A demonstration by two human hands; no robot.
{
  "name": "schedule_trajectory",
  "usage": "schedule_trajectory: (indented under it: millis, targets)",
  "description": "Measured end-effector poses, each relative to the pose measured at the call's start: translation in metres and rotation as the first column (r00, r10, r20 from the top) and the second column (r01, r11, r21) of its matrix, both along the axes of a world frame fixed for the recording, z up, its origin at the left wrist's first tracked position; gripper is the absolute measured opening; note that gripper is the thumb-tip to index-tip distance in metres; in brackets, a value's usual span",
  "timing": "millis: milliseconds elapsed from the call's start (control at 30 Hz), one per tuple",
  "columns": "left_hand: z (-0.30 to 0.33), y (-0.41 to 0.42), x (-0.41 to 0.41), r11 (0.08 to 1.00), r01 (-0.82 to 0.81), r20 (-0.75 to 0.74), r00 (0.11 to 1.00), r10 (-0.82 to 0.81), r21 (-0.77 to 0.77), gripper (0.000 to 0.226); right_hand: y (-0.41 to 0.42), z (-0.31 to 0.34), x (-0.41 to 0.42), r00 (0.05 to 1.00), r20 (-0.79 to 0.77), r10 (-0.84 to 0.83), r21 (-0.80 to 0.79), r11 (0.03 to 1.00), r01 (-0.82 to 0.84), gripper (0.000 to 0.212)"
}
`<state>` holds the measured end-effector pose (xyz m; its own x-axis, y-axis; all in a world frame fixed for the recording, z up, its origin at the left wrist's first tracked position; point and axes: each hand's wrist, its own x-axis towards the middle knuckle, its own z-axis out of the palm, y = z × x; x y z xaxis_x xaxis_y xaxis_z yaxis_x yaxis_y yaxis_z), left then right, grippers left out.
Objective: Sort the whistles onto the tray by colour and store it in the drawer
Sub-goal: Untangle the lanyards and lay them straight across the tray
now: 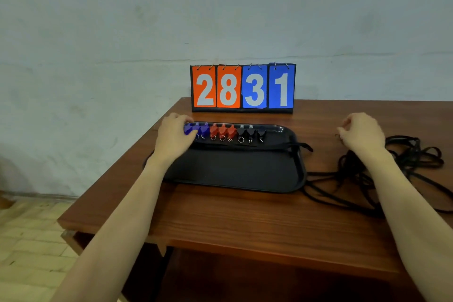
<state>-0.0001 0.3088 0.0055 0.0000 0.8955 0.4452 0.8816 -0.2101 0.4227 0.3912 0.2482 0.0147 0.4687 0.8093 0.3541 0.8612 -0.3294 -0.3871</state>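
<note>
Landmark for all positions: the black tray (235,171) lying on the brown wooden counter (245,218).

Left hand (172,138): at the tray's far left corner, its fingers curled over the rim and round the leftmost blue whistle (188,129). The grip is closed on that whistle; the fingertips are hidden behind the hand, so how firm the hold is cannot be told.

Whistles: nine in one row along the tray's far edge. From the left, three blue whistles (199,129), of which the first is in the left grip and the other two lie just beside the knuckles. Next, at the middle of the row, three red whistles (222,130). Then three black whistles (250,132), right of centre, well apart from either hand. Small metal rings show at the near end of most. The near part of the tray is bare.

Scoreboard (243,88): upright behind the tray's far edge, showing 28 on orange cards and 31 on blue cards.

Right hand (362,133): off the tray to its right, above the counter, fingers loosely curled. The grip holds no whistle; whether it pinches anything small cannot be told.

Black cords (414,157): a loose tangle on the counter right of the tray, below and beside the right hand; one strand reaches the tray's right rim.
</note>
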Motion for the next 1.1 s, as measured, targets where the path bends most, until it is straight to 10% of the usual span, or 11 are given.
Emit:
schedule_trajectory:
  millis: [367,633,767,1100]
  targets:
    - [-0.004,-0.019,0.033,0.966,0.239,-0.033,0.971,-0.237,0.098,0.031,0.003,-0.014,0.021,0.985,0.038,-0.169,-0.174,0.969,0.173,0.025]
    - [0.015,-0.031,0.069,0.885,0.410,-0.037,0.910,-0.412,0.220,0.031,-0.026,0.039,0.024,0.966,-0.163,0.201,0.363,0.922,-0.130,0.003]
    - [0.030,-0.037,0.107,0.798,0.551,-0.130,0.834,-0.536,0.244,0.033,-0.044,0.055,0.019,0.800,-0.321,0.506,0.363,0.846,-0.390,0.006]
    - [0.015,-0.060,0.144,0.687,0.727,0.277,0.657,-0.701,0.017,0.042,-0.049,0.059,-0.014,0.539,-0.461,0.705,0.155,0.662,-0.733,0.020]
